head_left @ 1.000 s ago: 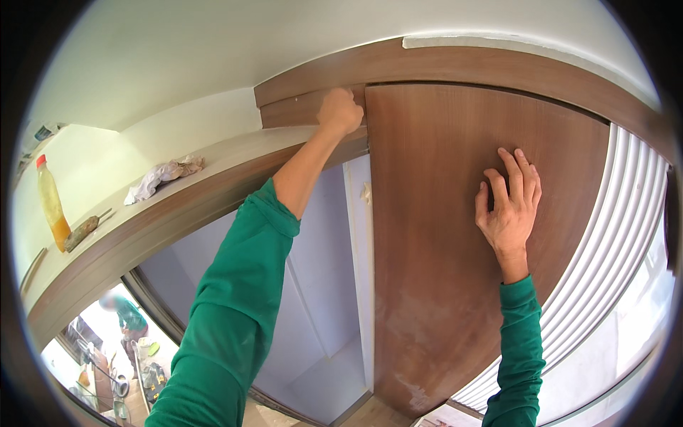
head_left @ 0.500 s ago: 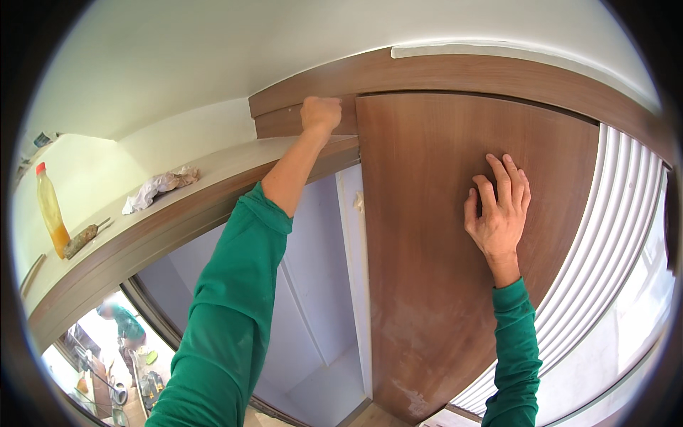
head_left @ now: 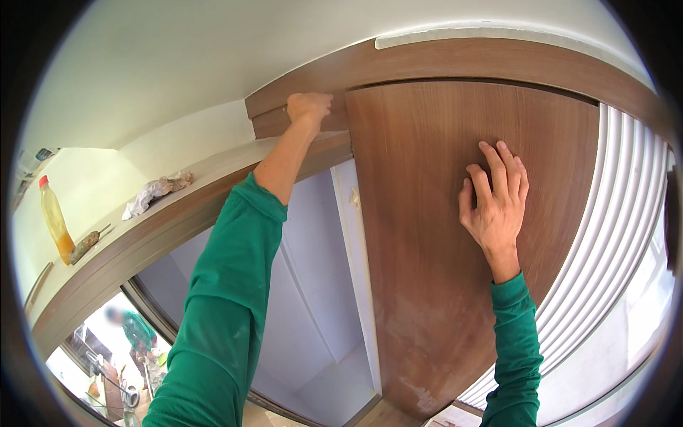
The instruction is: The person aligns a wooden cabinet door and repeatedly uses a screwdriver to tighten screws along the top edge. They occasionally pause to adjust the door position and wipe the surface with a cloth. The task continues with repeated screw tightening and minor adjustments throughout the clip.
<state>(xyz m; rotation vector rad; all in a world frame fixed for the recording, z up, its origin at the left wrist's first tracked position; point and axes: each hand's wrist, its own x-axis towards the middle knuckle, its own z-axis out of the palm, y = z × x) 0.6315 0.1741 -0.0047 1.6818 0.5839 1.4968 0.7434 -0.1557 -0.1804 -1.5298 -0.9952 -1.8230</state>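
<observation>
Both hands have slid leftward along the cabinet front since the earlier frames, the view drifting with them. Now the left hand is curled shut over the top edge of the short brown trim piece, gripping it just left of the door's upper corner. Right of that hand and lower, the right hand lies flat on the brown cabinet door, fingers spread wide and pointing up, holding nothing. This door stands open, hinged under the brown top rail that runs above both hands. Below the left forearm, the pale inside of the cabinet shows. Right of the right hand, a white ribbed shutter curves down. Well left of the left hand, a long shelf carries a crumpled white rag, and farther left a plastic bottle of orange liquid with a small brush-like tool just beside it. Both sleeves are green.
</observation>
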